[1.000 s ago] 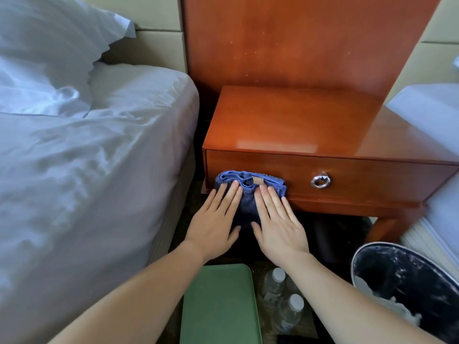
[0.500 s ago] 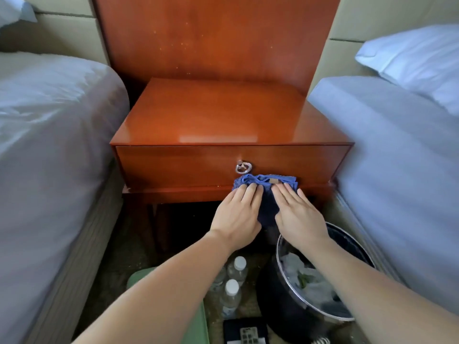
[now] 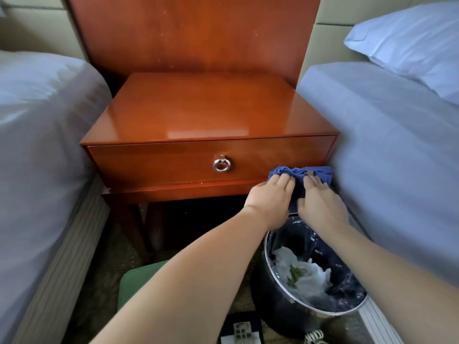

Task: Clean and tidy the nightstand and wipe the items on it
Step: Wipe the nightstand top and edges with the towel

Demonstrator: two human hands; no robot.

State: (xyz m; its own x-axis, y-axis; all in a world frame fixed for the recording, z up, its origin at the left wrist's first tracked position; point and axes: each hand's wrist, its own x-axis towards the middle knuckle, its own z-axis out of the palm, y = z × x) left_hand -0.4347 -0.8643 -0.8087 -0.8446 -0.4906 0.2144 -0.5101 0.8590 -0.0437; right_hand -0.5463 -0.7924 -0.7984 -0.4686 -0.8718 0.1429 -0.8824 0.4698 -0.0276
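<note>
Blue cloth (image 3: 300, 173) sits bunched against the right end of the nightstand (image 3: 211, 108) drawer (image 3: 161, 162), right of frame centre. The left hand (image 3: 270, 198) and right hand (image 3: 321, 203) press it, fingers laid nearly flat.

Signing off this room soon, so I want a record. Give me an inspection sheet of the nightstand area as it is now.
Surface: nightstand top is glossy wood; drawer shut, ring pull at its middle.
Job's things: blue cloth bunched against the drawer front's right end.
Clutter: bin on the floor holds crumpled white paper; green item and keypad device lie on the floor.
Hands: left hand and right hand side by side, both press the cloth.
Cables: coiled cord on the floor beside the bin.
Surroundings: left bed and right bed flank the nightstand; pillow on the right bed; wooden panel behind.
</note>
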